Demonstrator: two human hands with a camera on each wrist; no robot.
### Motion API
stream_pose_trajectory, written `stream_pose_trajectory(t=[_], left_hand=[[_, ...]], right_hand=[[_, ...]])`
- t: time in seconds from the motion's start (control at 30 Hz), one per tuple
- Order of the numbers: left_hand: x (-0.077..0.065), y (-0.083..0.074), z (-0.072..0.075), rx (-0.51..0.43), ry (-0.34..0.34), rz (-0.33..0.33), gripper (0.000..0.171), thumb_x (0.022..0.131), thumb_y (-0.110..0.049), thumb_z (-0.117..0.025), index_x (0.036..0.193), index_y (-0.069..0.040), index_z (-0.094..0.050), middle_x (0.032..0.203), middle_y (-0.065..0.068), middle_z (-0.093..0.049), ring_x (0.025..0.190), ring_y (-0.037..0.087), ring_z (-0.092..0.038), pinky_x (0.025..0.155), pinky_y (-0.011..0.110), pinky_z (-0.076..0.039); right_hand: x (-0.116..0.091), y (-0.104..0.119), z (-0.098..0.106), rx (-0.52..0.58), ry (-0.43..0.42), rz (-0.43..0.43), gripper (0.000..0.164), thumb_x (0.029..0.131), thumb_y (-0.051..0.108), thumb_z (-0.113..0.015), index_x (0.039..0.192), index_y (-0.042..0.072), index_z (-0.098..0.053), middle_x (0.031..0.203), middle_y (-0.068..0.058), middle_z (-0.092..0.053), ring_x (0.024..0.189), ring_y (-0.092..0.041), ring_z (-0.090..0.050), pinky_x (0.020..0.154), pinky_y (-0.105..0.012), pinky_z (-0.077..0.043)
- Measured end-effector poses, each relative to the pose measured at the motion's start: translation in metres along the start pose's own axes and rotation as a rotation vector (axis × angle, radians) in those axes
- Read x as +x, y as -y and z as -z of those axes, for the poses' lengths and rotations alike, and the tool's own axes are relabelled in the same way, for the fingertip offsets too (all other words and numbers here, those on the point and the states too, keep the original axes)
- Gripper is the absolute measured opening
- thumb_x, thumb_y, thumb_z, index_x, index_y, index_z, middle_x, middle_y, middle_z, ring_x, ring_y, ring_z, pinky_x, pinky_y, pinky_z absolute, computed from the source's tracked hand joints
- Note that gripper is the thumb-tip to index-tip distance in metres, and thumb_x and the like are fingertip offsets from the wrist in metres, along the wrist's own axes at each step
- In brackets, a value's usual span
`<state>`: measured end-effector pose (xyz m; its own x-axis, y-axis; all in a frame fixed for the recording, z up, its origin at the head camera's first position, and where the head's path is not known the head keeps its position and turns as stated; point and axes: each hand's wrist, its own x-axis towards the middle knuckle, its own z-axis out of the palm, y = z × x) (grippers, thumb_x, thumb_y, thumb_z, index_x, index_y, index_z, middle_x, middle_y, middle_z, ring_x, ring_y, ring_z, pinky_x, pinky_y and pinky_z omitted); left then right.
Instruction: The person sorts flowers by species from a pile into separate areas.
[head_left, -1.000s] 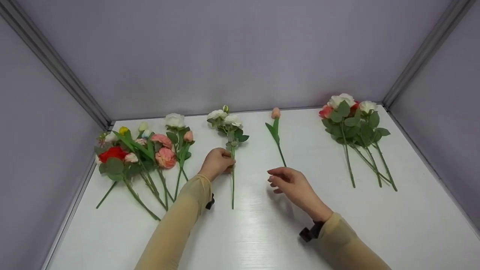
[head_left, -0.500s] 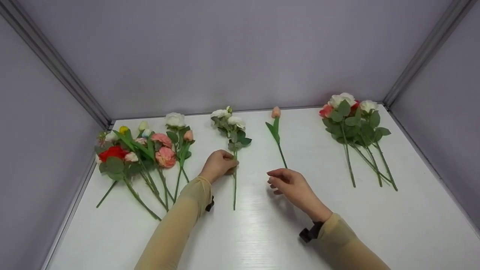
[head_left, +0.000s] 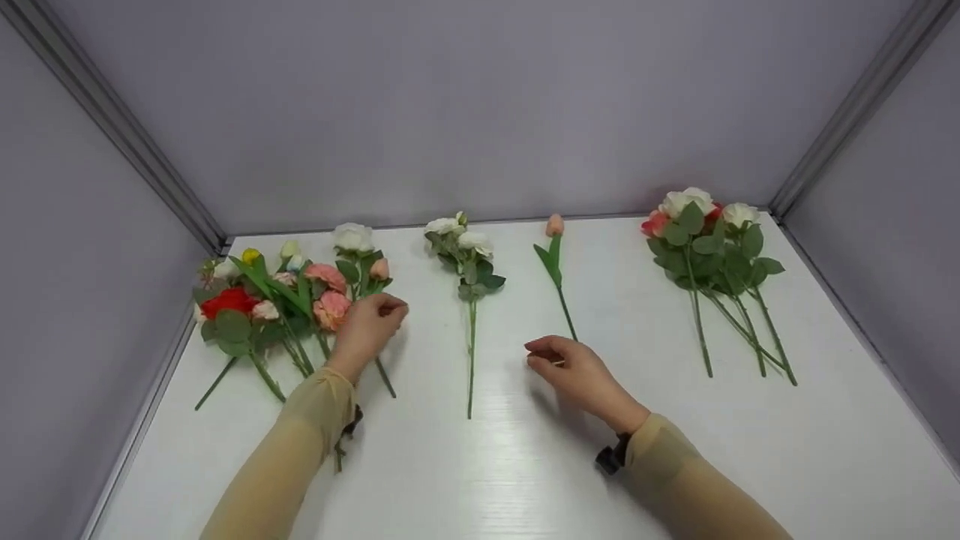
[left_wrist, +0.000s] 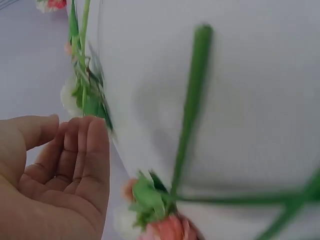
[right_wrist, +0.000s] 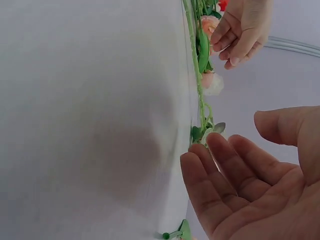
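Note:
My left hand [head_left: 367,334] is above the right side of the left flower pile, close to a pink tulip [head_left: 380,269]. In the left wrist view, its loosely bent fingers [left_wrist: 92,150] hold nothing, and a green stem [left_wrist: 192,100] crosses beside them. A spray of white flowers [head_left: 474,244] lies by itself on the table, its stem pointing toward me. My right hand [head_left: 581,375] hovers over the table, empty and relaxed, just below the stem of a single peach tulip [head_left: 555,225]. Part of the pile is hidden behind my left hand and sleeve.
The left pile includes a red flower [head_left: 229,302], coral pink blooms [head_left: 330,309] and a white rose [head_left: 353,238]. At the right lies a bunch of white and red roses [head_left: 686,202]. Grey panels [head_left: 480,112] wall in the white table [head_left: 495,480].
The left hand shifted the white flower spray slightly right, let go of it and moved left to the flower pile. The right hand has moved only slightly.

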<state>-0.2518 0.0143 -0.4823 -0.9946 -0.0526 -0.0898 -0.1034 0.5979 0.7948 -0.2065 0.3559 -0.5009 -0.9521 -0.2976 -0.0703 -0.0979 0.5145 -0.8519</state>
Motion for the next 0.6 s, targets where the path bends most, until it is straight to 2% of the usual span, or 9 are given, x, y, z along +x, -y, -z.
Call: stream_pose_trajectory(t=[0.17, 0.3, 0.37, 0.47, 0.6], left_hand=[[-0.011, 0.030, 0.059, 0.026, -0.120, 0.013, 0.031, 0.105, -0.028, -0.059, 0.124, -0.005, -0.069, 0.116, 0.013, -0.068, 0.098, 0.027, -0.062, 0.080, 0.040, -0.053], [-0.023, 0.053, 0.094, 0.093, -0.203, 0.051, 0.035, 0.105, -0.029, -0.058, 0.124, -0.002, -0.068, 0.116, 0.017, -0.068, 0.094, 0.029, -0.062, 0.078, 0.040, -0.051], [-0.028, 0.062, 0.106, 0.137, -0.219, 0.071, 0.036, 0.105, -0.030, -0.058, 0.123, 0.000, -0.068, 0.113, 0.018, -0.069, 0.091, 0.029, -0.062, 0.076, 0.039, -0.051], [-0.033, 0.073, 0.116, 0.148, -0.191, 0.127, 0.038, 0.105, -0.031, -0.058, 0.121, 0.001, -0.068, 0.106, 0.018, -0.071, 0.085, 0.027, -0.064, 0.072, 0.037, -0.052], [-0.035, 0.082, 0.120, 0.064, -0.121, 0.221, 0.043, 0.104, -0.036, -0.059, 0.118, 0.004, -0.068, 0.097, 0.016, -0.072, 0.079, 0.021, -0.068, 0.072, 0.035, -0.058]], right_hand=[[0.011, 0.017, -0.014, -0.110, 0.025, 0.107, 0.032, 0.101, 0.025, -0.068, 0.128, 0.008, -0.069, 0.122, -0.001, -0.069, 0.113, -0.021, -0.064, 0.099, -0.042, -0.053], [0.021, 0.035, -0.030, -0.279, 0.081, 0.237, 0.038, 0.103, 0.028, -0.065, 0.135, 0.009, -0.065, 0.134, -0.004, -0.064, 0.126, -0.024, -0.059, 0.106, -0.043, -0.048], [0.027, 0.046, -0.040, -0.381, 0.133, 0.315, 0.044, 0.103, 0.033, -0.064, 0.141, 0.011, -0.061, 0.143, -0.004, -0.059, 0.134, -0.024, -0.053, 0.110, -0.044, -0.044], [0.034, 0.062, -0.058, -0.554, 0.218, 0.459, 0.055, 0.104, 0.040, -0.062, 0.151, 0.015, -0.051, 0.156, -0.006, -0.047, 0.146, -0.026, -0.039, 0.119, -0.045, -0.034], [0.038, 0.079, -0.085, -0.755, 0.292, 0.650, 0.064, 0.103, 0.048, -0.058, 0.158, 0.020, -0.041, 0.164, -0.008, -0.033, 0.153, -0.029, -0.025, 0.124, -0.047, -0.022]])
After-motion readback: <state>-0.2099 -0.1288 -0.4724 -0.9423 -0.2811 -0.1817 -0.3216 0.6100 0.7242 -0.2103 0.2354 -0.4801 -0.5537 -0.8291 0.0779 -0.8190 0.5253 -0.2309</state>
